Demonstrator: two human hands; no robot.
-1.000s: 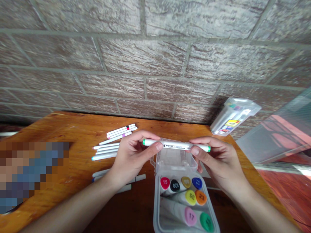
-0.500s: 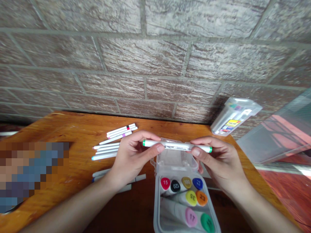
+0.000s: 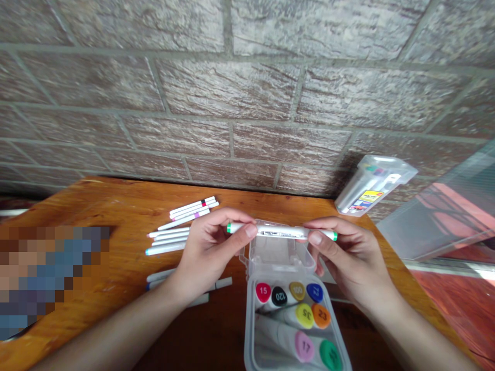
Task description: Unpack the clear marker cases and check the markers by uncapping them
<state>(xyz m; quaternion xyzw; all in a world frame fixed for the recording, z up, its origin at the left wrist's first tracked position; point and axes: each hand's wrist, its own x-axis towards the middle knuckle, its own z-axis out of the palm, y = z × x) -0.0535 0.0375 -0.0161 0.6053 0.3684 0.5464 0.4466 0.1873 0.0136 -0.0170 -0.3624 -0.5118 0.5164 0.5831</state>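
Note:
A white marker point(image 3: 279, 231) with green ends is held level between my two hands. My left hand point(image 3: 211, 252) pinches it near its left end, thumb and forefinger closed on the barrel. Near the other end, my right hand point(image 3: 350, 257) grips it the same way. Small printed text shows on the barrel between the thumbs. Just below stands a clear plastic case point(image 3: 250, 319) with its lid point(image 3: 266, 255) swung back. Several thick markers with numbered coloured caps, such as a pink cap point(image 3: 304, 346) and a red cap point(image 3: 263, 292), sit inside it.
Several slim white markers point(image 3: 193, 206) lie on the wooden table point(image 3: 127, 216) to the left, with more grey-white markers point(image 3: 223, 283) partly behind my left forearm. A closed clear marker case point(image 3: 367, 188) stands at the back right. A brick wall point(image 3: 247, 93) rises behind. A blurred-out patch covers the left.
The marker has turned slightly about its length, so its printed label faces differently. My right thumb has shifted a little. Everything else stays in place.

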